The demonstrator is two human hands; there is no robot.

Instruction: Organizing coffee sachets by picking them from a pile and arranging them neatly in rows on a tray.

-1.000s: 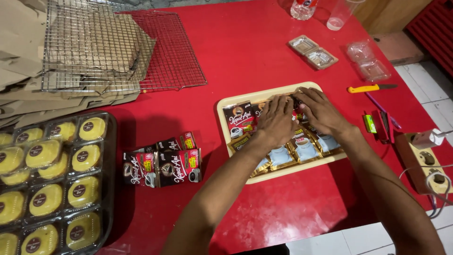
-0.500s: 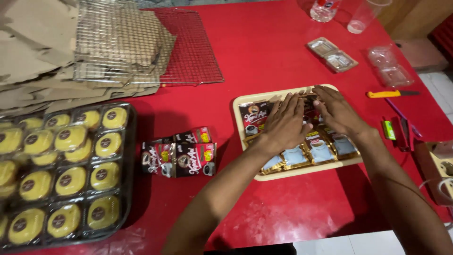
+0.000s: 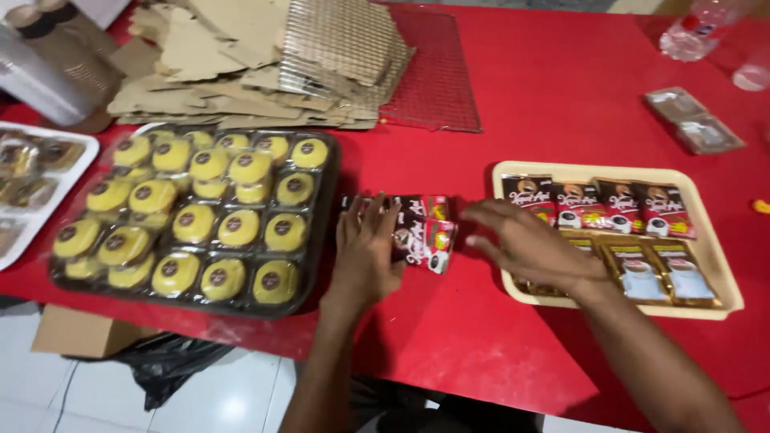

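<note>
Spanning everything, red bench (image 3: 561, 96); black baking tray of yellow cakes (image 3: 321, 240) left of small dark coffee sachets (image 3: 421, 232). Left hand (image 3: 365, 248) flat, fingers spread, on sachets; right hand (image 3: 533, 244) open, just right of them.

Small black-and-red sachets (image 3: 421, 228) lie at centre; at three o'clock, black-red sachets in a row (image 3: 597, 204) above gold ones (image 3: 654, 273).

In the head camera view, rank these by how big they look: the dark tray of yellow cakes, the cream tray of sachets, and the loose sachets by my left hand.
1. Dark cake tray, largest.
2. Cream sachet tray, somewhat smaller.
3. Loose sachets beside the left hand, clearly smallest.
</note>
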